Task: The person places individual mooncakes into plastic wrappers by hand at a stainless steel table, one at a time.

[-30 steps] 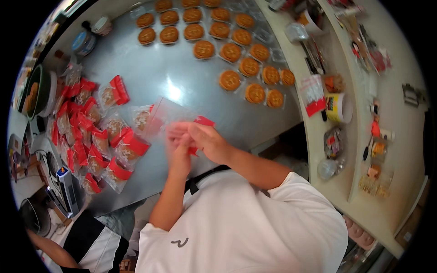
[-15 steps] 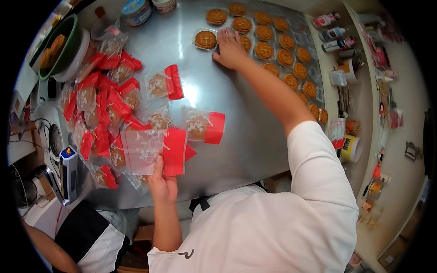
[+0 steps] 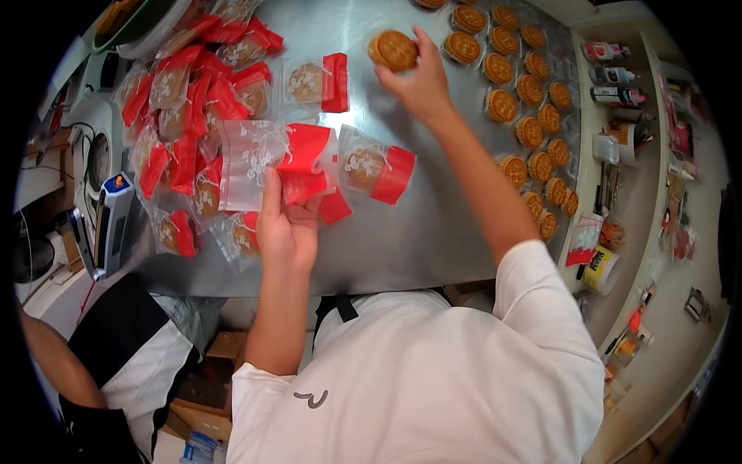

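My left hand [image 3: 287, 236] pinches an empty packaging bag [image 3: 253, 166], clear with white floral print and a red end. The bag's red end is creased and bulging above my fingers. Up and to the right, my right hand [image 3: 423, 89] grips a round golden-brown mooncake [image 3: 393, 51] in a clear tray, raised off the metal table. Bagged mooncakes with red ends lie near the bag, one [image 3: 362, 164] just to its right and another [image 3: 307, 82] beyond it. Rows of unbagged mooncakes [image 3: 529, 131] sit in clear trays to the right.
A heap of bagged mooncakes [image 3: 171, 87] covers the table's left side. Beside it stand a blue and white device [image 3: 114, 220] and a green bowl [image 3: 127, 31]. Shelving with bottles [image 3: 614, 75] borders the right edge. Another person's arm [image 3: 58, 352] shows at lower left.
My right hand has picked up a mooncake from the near-left end of the rows and brought it closer. The bag in my left hand has bent at its red end. The view has shifted.
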### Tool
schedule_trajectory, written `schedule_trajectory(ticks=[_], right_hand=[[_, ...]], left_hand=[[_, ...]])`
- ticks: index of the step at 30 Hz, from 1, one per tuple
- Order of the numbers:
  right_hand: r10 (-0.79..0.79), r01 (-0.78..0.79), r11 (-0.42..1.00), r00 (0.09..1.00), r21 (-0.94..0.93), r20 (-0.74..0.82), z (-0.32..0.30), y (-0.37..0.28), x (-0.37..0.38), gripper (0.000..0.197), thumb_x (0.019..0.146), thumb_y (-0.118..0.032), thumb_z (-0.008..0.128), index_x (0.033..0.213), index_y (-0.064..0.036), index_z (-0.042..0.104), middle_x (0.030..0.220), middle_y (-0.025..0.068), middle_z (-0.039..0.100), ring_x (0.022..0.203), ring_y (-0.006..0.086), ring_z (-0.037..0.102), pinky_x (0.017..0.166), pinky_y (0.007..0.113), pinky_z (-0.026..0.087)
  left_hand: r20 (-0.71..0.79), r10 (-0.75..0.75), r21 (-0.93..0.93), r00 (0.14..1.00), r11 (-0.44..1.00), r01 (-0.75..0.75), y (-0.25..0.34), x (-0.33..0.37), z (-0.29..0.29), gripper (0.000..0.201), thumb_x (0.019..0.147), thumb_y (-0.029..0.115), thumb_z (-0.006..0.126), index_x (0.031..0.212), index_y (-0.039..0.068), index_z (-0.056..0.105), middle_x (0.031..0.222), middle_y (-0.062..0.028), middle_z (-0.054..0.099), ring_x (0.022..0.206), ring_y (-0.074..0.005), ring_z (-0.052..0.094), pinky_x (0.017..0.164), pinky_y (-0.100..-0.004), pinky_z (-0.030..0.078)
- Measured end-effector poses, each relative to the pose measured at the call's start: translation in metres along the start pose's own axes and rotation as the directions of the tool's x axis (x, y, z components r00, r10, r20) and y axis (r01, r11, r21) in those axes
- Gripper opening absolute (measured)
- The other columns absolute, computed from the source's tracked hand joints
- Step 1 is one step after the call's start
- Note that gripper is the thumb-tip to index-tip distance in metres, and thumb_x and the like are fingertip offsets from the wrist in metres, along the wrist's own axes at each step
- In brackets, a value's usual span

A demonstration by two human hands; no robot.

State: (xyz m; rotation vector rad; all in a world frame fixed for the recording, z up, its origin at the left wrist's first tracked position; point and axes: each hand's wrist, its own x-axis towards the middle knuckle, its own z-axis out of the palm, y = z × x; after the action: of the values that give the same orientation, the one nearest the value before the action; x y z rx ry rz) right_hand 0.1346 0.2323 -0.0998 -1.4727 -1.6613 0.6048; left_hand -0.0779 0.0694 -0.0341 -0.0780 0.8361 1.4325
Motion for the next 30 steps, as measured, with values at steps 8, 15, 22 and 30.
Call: schedule_trajectory(ticks=[8, 15, 22, 30], right_hand=[[-0.104, 0.106, 0.993, 0.994, -0.055, 0.035, -0.097, -0.105, -0.144, 0.092, 0.059, -0.009, 0.076, 0.137, -0.0030, 0.028, 0.119, 0.0160, 0.042, 0.105, 0.0329, 0.042, 0.089, 0.040, 0.038], [-0.072, 0.072, 0.986, 0.997, -0.152, 0.008, -0.128, -0.090, -0.175, 0.093, 0.058, -0.007, 0.077, 0.137, -0.0038, 0.027, 0.126, 0.0170, 0.036, 0.109, 0.0349, 0.040, 0.091, 0.041, 0.038], [-0.170, 0.144, 0.981, 0.959, 0.128, 0.225, -0.160, -0.088, -0.208, 0.099, 0.062, -0.006, 0.077, 0.142, -0.0087, 0.020, 0.147, 0.0197, 0.015, 0.131, 0.0368, 0.028, 0.101, 0.041, 0.037], [-0.092, 0.053, 0.971, 0.983, 0.234, 0.159, -0.144, -0.070, -0.223, 0.039, 0.071, -0.002, 0.071, 0.107, -0.0050, 0.055, 0.103, 0.0109, 0.061, 0.094, 0.0251, 0.060, 0.079, 0.033, 0.049]], left_hand=[[-0.005, -0.041, 0.092, 0.999, 0.995, 0.042, -0.049, -0.029, 0.025, 0.031, 0.096, 0.024, 0.043, 0.117, 0.001, 0.049, 0.118, -0.0152, 0.057, 0.108, -0.0257, 0.056, 0.093, -0.0413, 0.048], [0.104, -0.078, 0.285, 0.991, 0.957, 0.045, -0.097, -0.061, 0.051, 0.031, 0.095, 0.023, 0.047, 0.117, 0.002, 0.049, 0.116, -0.0107, 0.057, 0.106, -0.0216, 0.057, 0.091, -0.0385, 0.047], [0.120, -0.157, 0.420, 0.980, 0.903, 0.093, -0.107, -0.077, 0.052, 0.034, 0.092, 0.019, 0.051, 0.123, 0.004, 0.047, 0.118, -0.0074, 0.056, 0.106, -0.0184, 0.056, 0.089, -0.0339, 0.047], [0.212, -0.505, 0.543, 0.836, 0.772, 0.329, -0.102, -0.084, 0.011, 0.046, 0.090, 0.024, 0.055, 0.129, 0.003, 0.040, 0.122, -0.0117, 0.052, 0.107, -0.0234, 0.056, 0.090, -0.0367, 0.048]])
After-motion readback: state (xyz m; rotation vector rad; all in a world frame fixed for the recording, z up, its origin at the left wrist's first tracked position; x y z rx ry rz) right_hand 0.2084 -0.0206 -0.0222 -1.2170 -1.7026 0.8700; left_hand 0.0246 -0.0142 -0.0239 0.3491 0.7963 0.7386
